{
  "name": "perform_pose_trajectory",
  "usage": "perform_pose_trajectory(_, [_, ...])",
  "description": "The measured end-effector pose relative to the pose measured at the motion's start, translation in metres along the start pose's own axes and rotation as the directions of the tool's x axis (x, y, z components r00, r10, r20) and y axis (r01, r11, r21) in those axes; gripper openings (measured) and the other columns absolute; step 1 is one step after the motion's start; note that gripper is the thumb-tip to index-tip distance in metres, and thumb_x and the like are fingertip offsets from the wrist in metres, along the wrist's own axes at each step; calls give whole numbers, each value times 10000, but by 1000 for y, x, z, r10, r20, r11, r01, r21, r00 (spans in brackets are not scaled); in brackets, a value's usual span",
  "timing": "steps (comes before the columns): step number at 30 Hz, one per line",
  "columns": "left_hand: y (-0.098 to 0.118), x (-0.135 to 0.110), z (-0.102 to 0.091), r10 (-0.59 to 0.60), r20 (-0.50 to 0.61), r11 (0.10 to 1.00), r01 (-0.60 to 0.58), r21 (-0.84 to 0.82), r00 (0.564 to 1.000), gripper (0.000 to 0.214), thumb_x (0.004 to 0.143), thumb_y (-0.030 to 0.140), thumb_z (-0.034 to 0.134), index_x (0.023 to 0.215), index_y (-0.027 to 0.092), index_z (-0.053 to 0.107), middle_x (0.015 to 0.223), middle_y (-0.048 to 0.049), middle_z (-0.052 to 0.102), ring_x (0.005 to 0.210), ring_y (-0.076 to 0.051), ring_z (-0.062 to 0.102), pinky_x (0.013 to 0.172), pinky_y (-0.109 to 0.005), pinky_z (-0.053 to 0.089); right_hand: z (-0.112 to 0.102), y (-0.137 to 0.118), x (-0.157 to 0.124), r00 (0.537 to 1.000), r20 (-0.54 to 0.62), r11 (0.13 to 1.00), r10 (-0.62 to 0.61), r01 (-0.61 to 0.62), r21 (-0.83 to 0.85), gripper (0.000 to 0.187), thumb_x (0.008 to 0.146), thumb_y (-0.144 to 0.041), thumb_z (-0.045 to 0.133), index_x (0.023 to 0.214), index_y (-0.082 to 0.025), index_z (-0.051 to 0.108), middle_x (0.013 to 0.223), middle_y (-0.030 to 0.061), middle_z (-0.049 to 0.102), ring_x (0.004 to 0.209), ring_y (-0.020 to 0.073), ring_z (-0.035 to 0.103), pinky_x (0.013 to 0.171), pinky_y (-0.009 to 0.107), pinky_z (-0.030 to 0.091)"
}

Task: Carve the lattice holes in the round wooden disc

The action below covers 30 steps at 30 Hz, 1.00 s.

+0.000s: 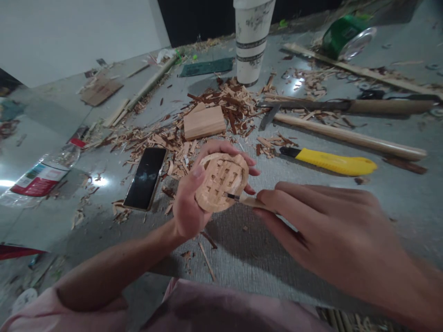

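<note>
My left hand (pixel 188 203) is closed around a round wooden disc (pixel 221 182) carved with a grid of small square holes, its face turned toward me. My right hand (pixel 321 228) pinches a small carving knife (pixel 242 199) by its pale wooden handle. The short blade tip touches the lower right part of the disc's carved face. Both hands hover above the grey mat in front of my chest.
A black phone (pixel 145 177) lies left of the disc among wood shavings (pixel 207 115). A wood block (pixel 203 122), paper cup (pixel 252 39), yellow utility knife (pixel 328 161), long stick (pixel 349 136), wooden-handled tool (pixel 346 106), green can (pixel 346 34) and plastic bottle (pixel 41 175) surround them.
</note>
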<state>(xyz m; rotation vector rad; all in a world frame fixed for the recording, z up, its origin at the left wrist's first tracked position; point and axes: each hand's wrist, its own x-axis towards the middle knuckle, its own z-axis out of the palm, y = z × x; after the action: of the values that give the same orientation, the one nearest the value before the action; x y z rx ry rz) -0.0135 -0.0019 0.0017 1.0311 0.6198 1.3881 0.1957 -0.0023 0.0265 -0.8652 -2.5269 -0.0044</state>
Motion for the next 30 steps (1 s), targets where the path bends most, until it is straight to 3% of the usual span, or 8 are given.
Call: perform_pose_trajectory(30, [3,-1,4,-37,-56,999,37,0,998,349,1006,495,497,1141,200,624,1107,-125,709,1033,-303,719,788,-429,638,-1,-7,1,999,-31,997,12,-15,-80,247,1068,-260,558,858,-228,684,720,-24,642,565,158,529,563,378,298])
